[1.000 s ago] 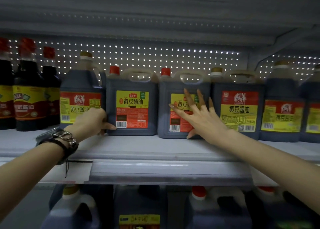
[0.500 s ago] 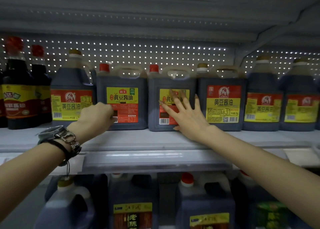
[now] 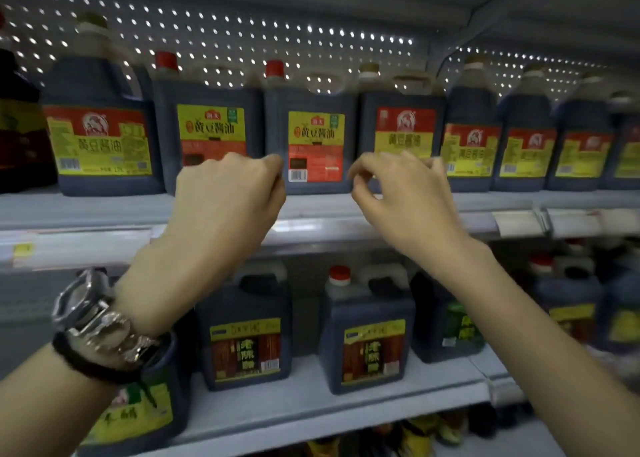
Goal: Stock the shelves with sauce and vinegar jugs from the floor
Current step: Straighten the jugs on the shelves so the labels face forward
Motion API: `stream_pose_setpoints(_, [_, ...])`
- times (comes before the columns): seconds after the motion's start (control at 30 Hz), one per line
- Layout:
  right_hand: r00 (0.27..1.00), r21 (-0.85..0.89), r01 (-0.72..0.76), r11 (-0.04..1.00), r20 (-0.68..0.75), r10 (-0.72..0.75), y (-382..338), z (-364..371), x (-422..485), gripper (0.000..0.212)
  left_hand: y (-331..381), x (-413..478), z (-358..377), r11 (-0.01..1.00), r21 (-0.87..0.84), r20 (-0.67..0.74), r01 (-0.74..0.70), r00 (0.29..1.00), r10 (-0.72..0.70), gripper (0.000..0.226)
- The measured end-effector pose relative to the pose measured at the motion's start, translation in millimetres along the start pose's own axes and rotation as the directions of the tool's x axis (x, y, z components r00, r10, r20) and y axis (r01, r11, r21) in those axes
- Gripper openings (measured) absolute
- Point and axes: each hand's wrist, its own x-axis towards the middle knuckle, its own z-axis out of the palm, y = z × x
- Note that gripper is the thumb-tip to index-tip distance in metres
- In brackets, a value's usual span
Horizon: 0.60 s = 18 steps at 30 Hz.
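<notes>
Withdrawn from soy sauce jugs: left hand fisted, right hand slack, both empty. Jugs likely heavy, rigid; lift by handle.

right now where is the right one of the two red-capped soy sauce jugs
In the head view the red-capped soy sauce jug stands mid upper shelf, between its red-capped twin at left and a gold-capped jug at right.
</notes>
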Motion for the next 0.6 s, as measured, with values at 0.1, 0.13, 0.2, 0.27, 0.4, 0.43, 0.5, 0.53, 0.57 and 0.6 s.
stream_pose_setpoints(0.1, [0.994,0.075,-0.099,0.992,0.055,0.095,0.6,-7.2,-56.3,0.020,5.7,-31.3,-2.9,0.994,-0.108,0.044,-0.032,0.998,0.037,0.025])
stream_pose_setpoints(0.13, [0.989,0.087,-0.130,0.988,0.082,0.123,2.1,-8.1,-75.8,0.020,8.3,-41.0,-2.7,0.989,-0.146,0.062,-0.040,0.997,0.049,0.024])
stream_pose_setpoints(0.2, [0.972,0.099,-0.196,0.976,0.150,0.180,5.6,-9.2,-111.6,0.019,15.5,-57.5,0.0,0.977,-0.208,0.098,-0.053,0.992,0.075,0.025])
stream_pose_setpoints(0.27, [0.947,0.127,-0.270,0.954,0.214,0.239,10.1,-8.9,-140.8,0.019,25.7,-69.8,3.3,0.966,-0.249,0.128,-0.071,0.986,0.106,0.026])
stream_pose_setpoints(0.4, [0.901,0.299,-0.398,0.867,0.303,0.309,14.9,-11.8,-181.8,0.018,54.1,-92.6,8.6,0.947,-0.310,0.191,-0.089,0.969,0.154,0.024])
stream_pose_setpoints(0.43, [0.894,0.339,-0.421,0.841,0.313,0.322,15.6,-12.9,-189.0,0.018,61.6,-98.6,10.0,0.941,-0.324,0.201,-0.101,0.964,0.173,0.024])
stream_pose_setpoints(0.5, [0.879,0.402,-0.460,0.792,0.329,0.344,17.7,-15.3,-201.2,0.017,75.5,-108.1,11.9,0.925,-0.358,0.222,-0.124,0.951,0.214,0.024])
stream_pose_setpoints(0.53, [0.874,0.424,-0.473,0.772,0.335,0.352,20.5,-16.7,-207.3,0.016,81.4,-111.5,12.2,0.918,-0.374,0.234,-0.132,0.944,0.231,0.025])
stream_pose_setpoints(0.57, [0.870,0.440,-0.483,0.757,0.340,0.357,24.2,-18.6,-212.7,0.015,86.4,-113.8,11.9,0.913,-0.385,0.245,-0.137,0.939,0.244,0.025])
stream_pose_setpoints(0.6, [0.865,0.449,-0.493,0.746,0.346,0.363,29.5,-21.1,-218.2,0.015,91.4,-115.2,10.7,0.909,-0.392,0.252,-0.141,0.934,0.253,0.025])
